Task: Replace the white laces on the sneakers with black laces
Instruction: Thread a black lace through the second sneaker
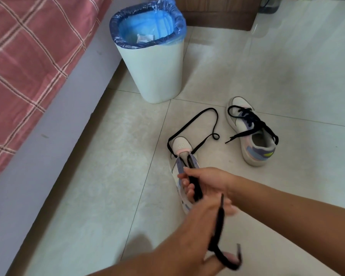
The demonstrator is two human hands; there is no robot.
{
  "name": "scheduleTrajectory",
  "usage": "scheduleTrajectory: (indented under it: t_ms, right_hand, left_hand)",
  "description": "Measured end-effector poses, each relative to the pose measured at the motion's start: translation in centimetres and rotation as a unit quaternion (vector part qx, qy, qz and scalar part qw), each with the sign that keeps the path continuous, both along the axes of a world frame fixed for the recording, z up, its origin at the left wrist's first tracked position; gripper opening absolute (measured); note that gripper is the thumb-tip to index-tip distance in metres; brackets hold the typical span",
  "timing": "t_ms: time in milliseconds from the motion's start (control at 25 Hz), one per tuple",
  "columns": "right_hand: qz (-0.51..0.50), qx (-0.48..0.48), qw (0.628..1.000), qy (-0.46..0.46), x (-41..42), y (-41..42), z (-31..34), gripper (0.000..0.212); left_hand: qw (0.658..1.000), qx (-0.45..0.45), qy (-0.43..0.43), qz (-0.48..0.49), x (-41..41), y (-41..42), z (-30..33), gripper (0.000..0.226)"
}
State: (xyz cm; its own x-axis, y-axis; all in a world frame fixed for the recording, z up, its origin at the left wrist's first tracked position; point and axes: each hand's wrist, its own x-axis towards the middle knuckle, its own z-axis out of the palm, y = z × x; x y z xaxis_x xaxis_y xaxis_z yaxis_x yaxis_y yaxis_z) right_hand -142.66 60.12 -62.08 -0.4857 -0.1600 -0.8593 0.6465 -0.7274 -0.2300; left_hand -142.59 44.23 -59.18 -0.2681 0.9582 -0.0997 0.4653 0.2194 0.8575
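Sneaker [182, 154] sits on the tile floor [108, 156] right under both hands, toe pointing away. Right hand [205, 182] is curled round its upper, fingers over the tongue area, black lace [195, 120] running beneath them. Left hand [211, 214] is nearer the camera, blurred; a lace end [219, 226] drapes across it, grip unclear. Rest of that lace loops out on the floor beyond the toe. Second sneaker [253, 134], already strung with black lace, lies on its side right of the hands, well apart. Bin [153, 70] with blue liner stands farther ahead, beside a bed [28, 56] with checked red cover.
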Motion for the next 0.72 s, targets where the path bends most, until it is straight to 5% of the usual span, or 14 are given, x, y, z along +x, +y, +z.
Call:
scheduleTrajectory:
  t_ms: [80,200,280,400,520,600,720]
  right_hand:
    - [0.015,0.051,0.999,0.003,0.3,0.3,-0.1,0.025]
    - [0.014,0.067,0.998,0.014,0.9,0.3,0.2,0.028]
    - [0.022,0.086,0.996,0.029,1.1,-0.5,0.8,0.028]
    - [0.011,0.121,0.991,0.048,1.6,-1.5,1.3,0.028]
    - [-0.007,0.142,0.987,0.077,2.8,-1.8,2.5,0.026]
    - [0.003,0.148,0.983,0.114,4.3,-2.2,3.9,0.028]
    - [0.070,0.175,0.966,0.178,7.4,-3.3,6.7,0.032]
  left_hand:
    - [0.998,-0.011,0.052,0.043,-2.0,-0.4,-1.6,0.085]
    - [0.962,-0.218,0.010,0.167,-4.3,1.9,-4.1,0.108]
    - [0.923,-0.250,-0.064,0.285,-4.9,4.6,-6.9,0.079]
    - [0.889,-0.176,-0.140,0.400,-4.8,7.5,-9.6,0.023]
    - [0.866,-0.186,-0.119,0.449,-5.5,9.8,-10.4,0.016]
    - [0.894,-0.242,-0.044,0.374,-5.9,8.5,-11.1,0.047]
    - [0.883,-0.299,0.012,0.361,-6.7,7.7,-12.6,0.074]
